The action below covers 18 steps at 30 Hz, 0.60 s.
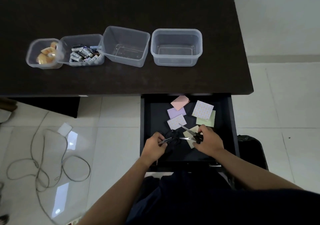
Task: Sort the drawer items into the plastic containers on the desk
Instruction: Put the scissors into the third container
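Both hands are held inside the open drawer [230, 129]. The left hand [155, 146] has its fingers clamped on the blades of one pair of scissors [170, 137], black handles lying on the drawer floor. The right hand [208, 141] has its fingers curled round the handles of a second pair of scissors [187, 133], blades apart. Paper pads [176, 112] lie behind. Four containers [176, 32] stand in a row on the counter [121, 79]; two hold tape rolls [47, 54] and batteries [83, 53].
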Available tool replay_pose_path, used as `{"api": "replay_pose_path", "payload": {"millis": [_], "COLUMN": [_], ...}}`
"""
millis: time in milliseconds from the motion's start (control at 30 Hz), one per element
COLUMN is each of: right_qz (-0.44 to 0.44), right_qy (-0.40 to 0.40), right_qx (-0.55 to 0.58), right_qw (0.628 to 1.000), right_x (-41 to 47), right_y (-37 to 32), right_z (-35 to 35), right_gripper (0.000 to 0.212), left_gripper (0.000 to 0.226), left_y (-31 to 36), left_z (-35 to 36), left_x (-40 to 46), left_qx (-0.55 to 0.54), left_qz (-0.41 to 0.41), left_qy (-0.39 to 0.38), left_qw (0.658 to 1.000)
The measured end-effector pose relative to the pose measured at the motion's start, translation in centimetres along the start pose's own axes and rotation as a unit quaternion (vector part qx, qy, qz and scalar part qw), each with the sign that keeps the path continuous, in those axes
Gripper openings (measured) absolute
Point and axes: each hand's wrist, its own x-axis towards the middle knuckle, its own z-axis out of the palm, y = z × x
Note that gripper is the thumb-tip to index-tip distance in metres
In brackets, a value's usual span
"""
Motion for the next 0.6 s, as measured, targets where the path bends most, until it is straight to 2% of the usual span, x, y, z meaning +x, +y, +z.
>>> {"api": "replay_pose_path", "payload": {"millis": [333, 600], "right_qz": [-0.062, -0.086], "right_qy": [0.168, 0.217], "right_qx": [0.073, 0.107], "right_qw": [0.981, 0.967], "right_x": [-3.4, -4.0], "right_y": [-12.4, -23.5], "right_z": [2.7, 5.4], "right_gripper": [0.034, 0.029], "left_gripper": [0.013, 0.014], "left_y": [-2.8, -6.8], "left_z": [-10.4, -20.9], "left_x": [-3.0, -5.8], "left_qx": [-0.036, -0.054], "left_qz": [0.087, 0.099], "left_qy": [0.069, 0.126], "left_qw": [0.993, 0.986]}}
